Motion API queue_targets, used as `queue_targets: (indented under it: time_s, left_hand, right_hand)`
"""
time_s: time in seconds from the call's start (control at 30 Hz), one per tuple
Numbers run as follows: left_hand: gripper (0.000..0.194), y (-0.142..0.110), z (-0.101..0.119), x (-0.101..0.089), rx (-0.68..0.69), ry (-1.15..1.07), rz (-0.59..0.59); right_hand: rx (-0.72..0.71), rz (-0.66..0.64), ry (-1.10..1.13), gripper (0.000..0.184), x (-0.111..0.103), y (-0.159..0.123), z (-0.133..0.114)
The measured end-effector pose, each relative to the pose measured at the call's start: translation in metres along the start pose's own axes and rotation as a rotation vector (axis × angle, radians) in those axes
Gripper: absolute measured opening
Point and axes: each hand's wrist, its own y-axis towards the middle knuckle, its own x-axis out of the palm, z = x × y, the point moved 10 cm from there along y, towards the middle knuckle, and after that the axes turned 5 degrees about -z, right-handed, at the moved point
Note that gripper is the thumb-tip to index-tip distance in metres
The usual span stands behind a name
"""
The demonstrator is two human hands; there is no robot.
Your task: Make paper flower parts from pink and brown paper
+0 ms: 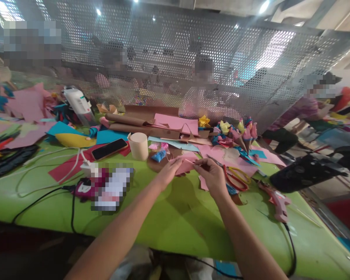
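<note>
My left hand (167, 172) and my right hand (211, 174) meet over the green table (169, 221), both pinched on a small pink paper piece (186, 164) held between them. A thin stick shows along the paper's top edge near my right fingers. Scissors with red and yellow handles (237, 177) lie just right of my right hand. A pink glue gun (277, 200) rests farther right with its black cord trailing to the table edge.
A beige tape roll (139, 146), a black phone (109, 149), brown paper rolls (140, 124), pink and blue paper sheets and folded paper cones (239, 136) crowd the back. Cables and a white charger (89, 168) lie at left. Other people sit behind a perforated screen.
</note>
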Motion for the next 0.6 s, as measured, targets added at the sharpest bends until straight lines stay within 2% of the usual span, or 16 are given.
queue_targets:
  time_s: [0.07,0.13,0.23,0.3,0.37,0.53,0.6]
  left_hand:
    - [0.044,0.0,0.007,-0.02,0.065,0.106,0.133]
    - [0.044,0.0,0.013,-0.034,0.097,0.188,0.215]
    - [0.044,-0.001,0.02,-0.041,0.107,0.232,0.246]
    - [0.042,-0.002,0.022,-0.039,0.093,0.256,0.238]
    - [0.042,-0.002,0.022,-0.03,0.083,0.257,0.18]
    - [0.057,-0.005,0.011,0.009,0.001,0.119,-0.109]
    - [0.058,-0.007,0.006,0.021,-0.029,0.09,-0.182]
  right_hand:
    - [0.06,-0.012,0.052,0.026,0.0,0.001,0.008]
    - [0.102,-0.026,0.102,0.028,0.0,0.001,0.013]
    - [0.124,-0.053,0.147,0.031,0.002,0.001,0.015]
    - [0.119,-0.077,0.149,0.032,0.005,0.001,0.014]
    - [0.097,-0.082,0.138,0.031,0.006,0.001,0.011]
    - [0.019,-0.038,0.086,0.025,0.004,0.0,0.005]
    - [0.001,-0.035,0.061,0.024,0.005,0.0,0.004]
